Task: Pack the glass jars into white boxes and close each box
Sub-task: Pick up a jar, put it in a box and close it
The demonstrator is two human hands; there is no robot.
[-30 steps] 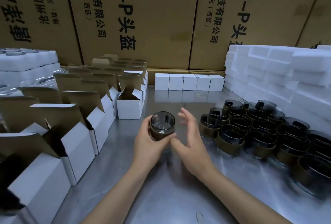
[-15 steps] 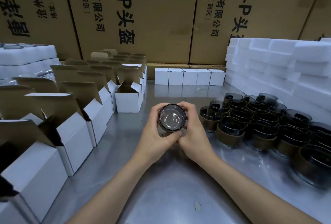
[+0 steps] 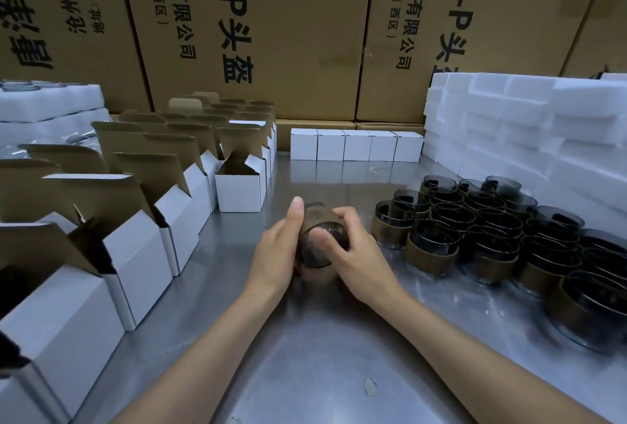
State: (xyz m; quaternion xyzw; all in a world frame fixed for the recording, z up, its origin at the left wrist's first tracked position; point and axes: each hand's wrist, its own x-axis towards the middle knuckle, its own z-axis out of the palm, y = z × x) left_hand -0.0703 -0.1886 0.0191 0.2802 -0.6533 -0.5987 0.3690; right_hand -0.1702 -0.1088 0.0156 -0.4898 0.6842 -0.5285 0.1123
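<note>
Glass, dark and smoky, fills both hands at the frame's centre: the jar [image 3: 317, 243] lies tipped on its side just above the table [image 3: 305, 355], its long axis running away from the viewer, one round end facing the camera; which end, I cannot tell. The left hand [image 3: 276, 250] curls around its left flank, thumb raised along the top; the right hand [image 3: 353, 250] wraps the other side, thumb pressed on the near face, probably to check or turn it before boxing. Open boxes [image 3: 239, 186] wait left with flaps up, closed boxes [image 3: 356, 145] line the back, and more jars [image 3: 475, 230] stand upright on the right.
</note>
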